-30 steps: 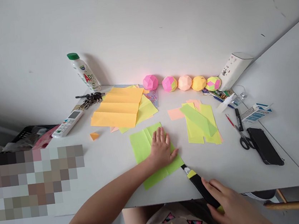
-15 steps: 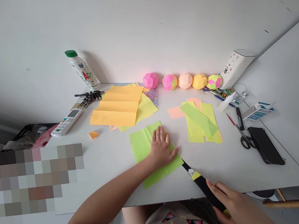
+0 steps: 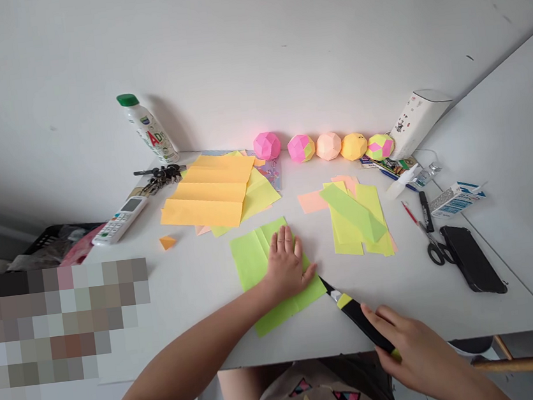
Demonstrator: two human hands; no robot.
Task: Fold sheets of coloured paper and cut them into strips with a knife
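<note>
A creased light green sheet of paper point(image 3: 252, 262) lies on the table in front of me. Flat on its right half rests my left hand point(image 3: 287, 265), fingers stretched and pressing the sheet down. A black utility knife point(image 3: 359, 318) with yellow-green trim is gripped by my right hand point(image 3: 406, 348) near the table's front edge. Its blade points up and left, with the tip by the sheet's right edge, close to my left thumb. Whether the blade lies within the fold or under the paper I cannot tell.
Cut yellow, green and pink strips point(image 3: 346, 223) lie to the right, orange and yellow sheets point(image 3: 208, 194) to the back left. Several paper balls point(image 3: 302, 148) line the wall. Scissors point(image 3: 438, 251) and a black phone point(image 3: 473, 260) lie far right; a bottle point(image 3: 150, 133) stands back left.
My right hand has shifted slightly right and then up, and the knife's blade tip now sits farther up the sheet's right edge. My left hand stays in place on the paper.
</note>
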